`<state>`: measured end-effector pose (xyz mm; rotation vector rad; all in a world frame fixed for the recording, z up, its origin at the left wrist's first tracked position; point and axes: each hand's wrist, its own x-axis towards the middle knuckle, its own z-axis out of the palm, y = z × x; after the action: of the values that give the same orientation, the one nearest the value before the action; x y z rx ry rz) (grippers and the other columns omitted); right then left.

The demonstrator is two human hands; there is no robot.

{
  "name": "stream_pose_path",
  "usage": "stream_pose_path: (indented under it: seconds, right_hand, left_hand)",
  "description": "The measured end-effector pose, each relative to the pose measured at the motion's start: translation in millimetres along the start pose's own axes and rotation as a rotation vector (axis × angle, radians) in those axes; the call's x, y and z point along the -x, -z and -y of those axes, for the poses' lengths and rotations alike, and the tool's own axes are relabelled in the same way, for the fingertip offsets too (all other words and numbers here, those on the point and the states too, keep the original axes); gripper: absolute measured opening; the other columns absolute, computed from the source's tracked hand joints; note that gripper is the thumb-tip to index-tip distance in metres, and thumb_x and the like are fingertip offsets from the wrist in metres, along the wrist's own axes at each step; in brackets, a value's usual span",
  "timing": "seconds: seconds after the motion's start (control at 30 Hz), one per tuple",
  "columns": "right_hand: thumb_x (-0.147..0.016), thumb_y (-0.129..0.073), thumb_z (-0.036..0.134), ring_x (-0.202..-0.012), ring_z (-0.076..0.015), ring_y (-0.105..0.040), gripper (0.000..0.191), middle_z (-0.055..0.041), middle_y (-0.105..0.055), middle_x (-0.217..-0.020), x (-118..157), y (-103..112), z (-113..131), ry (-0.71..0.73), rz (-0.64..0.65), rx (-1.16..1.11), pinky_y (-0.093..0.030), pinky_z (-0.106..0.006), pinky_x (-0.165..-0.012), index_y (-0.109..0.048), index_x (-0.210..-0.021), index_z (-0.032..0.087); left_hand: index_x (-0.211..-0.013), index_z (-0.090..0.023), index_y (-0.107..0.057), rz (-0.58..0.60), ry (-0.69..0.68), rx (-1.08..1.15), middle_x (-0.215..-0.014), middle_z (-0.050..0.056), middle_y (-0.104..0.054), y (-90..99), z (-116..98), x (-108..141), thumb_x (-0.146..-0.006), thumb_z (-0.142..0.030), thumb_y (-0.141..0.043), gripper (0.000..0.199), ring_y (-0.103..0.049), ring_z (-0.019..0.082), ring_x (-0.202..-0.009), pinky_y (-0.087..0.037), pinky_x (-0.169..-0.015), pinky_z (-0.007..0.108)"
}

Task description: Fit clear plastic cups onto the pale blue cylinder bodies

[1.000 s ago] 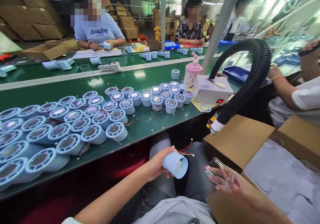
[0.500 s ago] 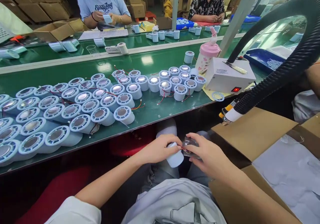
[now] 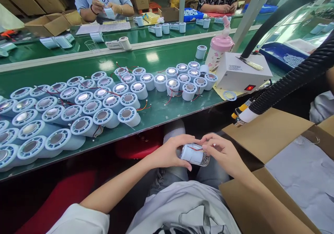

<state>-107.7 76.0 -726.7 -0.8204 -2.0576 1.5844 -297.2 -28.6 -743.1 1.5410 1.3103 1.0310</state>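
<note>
Above my lap, a light-blue cylindrical housing [image 3: 191, 154] lies on its side within a clear plastic cover [image 3: 206, 160] with a ribbed end. My left hand [image 3: 172, 152] is closed around the housing's left end, thumb below and fingers above. Thin red wires [image 3: 195, 148] run along the top of the housing towards my right hand [image 3: 221, 152]. Its thumb and fingertips are pinched at the wires, over the cover's right end, and a small white plug [image 3: 214, 144] shows at the fingers.
Rows of similar blue housings [image 3: 78, 112] with loose wires fill the green bench. Right of them stand a pink-lidded cup [image 3: 220, 44] and a white box with a red switch [image 3: 242, 73]. A black hose [image 3: 284, 84] hangs above an open carton [image 3: 268, 136]. Two people sit across the bench.
The blue housing and the clear cover, held apart side by side before, are now together, the housing inside the cover. My right hand has shifted from the cover to the wires.
</note>
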Motion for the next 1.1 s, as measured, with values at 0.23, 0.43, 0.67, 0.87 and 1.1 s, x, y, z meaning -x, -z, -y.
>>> stream_pose_path:
  seconds: [0.23, 0.43, 0.67, 0.87, 1.1]
  right_hand:
    - [-0.074, -0.078, 0.029, -0.123, -0.0287, -0.056, 0.031, -0.0079, -0.061, -0.131, 11.8, 11.4, -5.8, 0.197, 0.120, 0.056, -0.049, -0.042, -0.100, -0.072, -0.105, 0.028]
    - [-0.080, -0.074, 0.022, -0.125, -0.0274, -0.054, 0.039, -0.0087, -0.060, -0.133, 27.2, 13.8, -8.2, 0.262, 0.121, 0.151, -0.050, -0.042, -0.102, -0.063, -0.116, 0.027]
    - [-0.079, -0.076, 0.023, -0.116, -0.0257, -0.059, 0.043, -0.0062, -0.062, -0.124, 29.0, 17.3, 1.0, 0.100, 0.191, -0.047, -0.055, -0.039, -0.096, -0.060, -0.118, 0.028]
    - [-0.080, -0.074, 0.023, -0.111, -0.0228, -0.060, 0.042, -0.0046, -0.062, -0.118, 30.4, 18.7, 3.9, 0.013, 0.227, -0.140, -0.057, -0.034, -0.089, -0.058, -0.119, 0.029]
    - [-0.082, -0.071, 0.028, -0.094, -0.0203, -0.064, 0.038, -0.0045, -0.066, -0.105, 29.8, 16.8, 5.1, -0.131, 0.252, -0.315, -0.056, -0.032, -0.078, -0.055, -0.116, 0.026]
  left_hand:
    - [-0.127, -0.022, -0.054, -0.059, 0.172, 0.502, -0.126, 0.010, -0.058, -9.4, -6.8, 4.4, -0.069, -0.026, -0.081, 0.064, -0.061, 0.021, -0.104, -0.053, -0.087, 0.033]
    - [-0.138, -0.027, -0.047, 0.012, 0.171, 0.507, -0.127, 0.010, -0.058, -6.5, -12.8, 9.1, -0.070, -0.033, -0.081, 0.076, -0.062, 0.022, -0.101, -0.055, -0.081, 0.032]
    - [-0.139, -0.027, -0.050, 0.002, 0.038, 0.234, -0.136, 0.011, -0.056, -0.2, -24.8, 12.7, -0.069, -0.032, -0.082, 0.077, -0.056, 0.027, -0.121, -0.048, -0.100, 0.037]
    - [-0.139, -0.028, -0.049, 0.014, -0.013, 0.099, -0.137, 0.010, -0.055, 0.2, -27.4, 14.0, -0.071, -0.034, -0.080, 0.076, -0.053, 0.027, -0.125, -0.048, -0.099, 0.036]
    - [-0.139, -0.029, -0.048, 0.029, -0.081, 0.044, -0.142, 0.010, -0.052, 1.5, -25.3, 14.7, -0.070, -0.029, -0.082, 0.077, -0.048, 0.028, -0.131, -0.044, -0.106, 0.039]
